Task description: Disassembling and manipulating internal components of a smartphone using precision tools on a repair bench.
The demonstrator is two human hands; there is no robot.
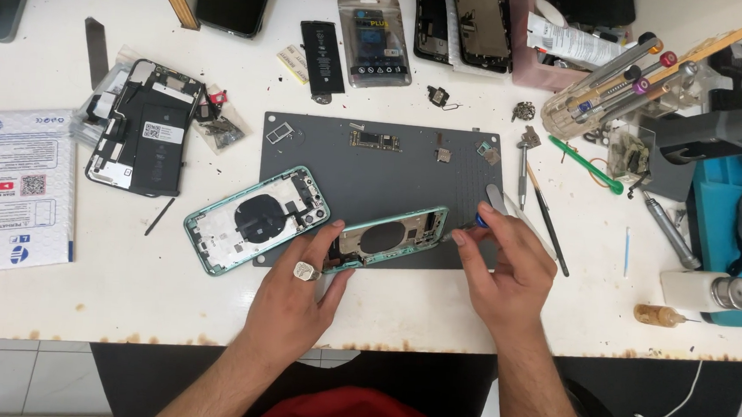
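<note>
My left hand (297, 290), with a ring on one finger, grips the near left end of a green phone frame (391, 234) that lies tilted over the grey work mat (374, 161). My right hand (505, 264) pinches a small blue-tipped tool (481, 215) at the frame's right end. A second green phone housing (254, 219) with a round black coil lies flat, just left of my left hand, half on the mat.
An opened black phone (144, 126) lies at left beside a white printed packet (25, 187). A loose black battery (322, 55) and bagged battery (374, 41) sit at the back. Screwdrivers in a holder (624, 78), a green spudger (586, 164), small bottles (709, 289) crowd the right.
</note>
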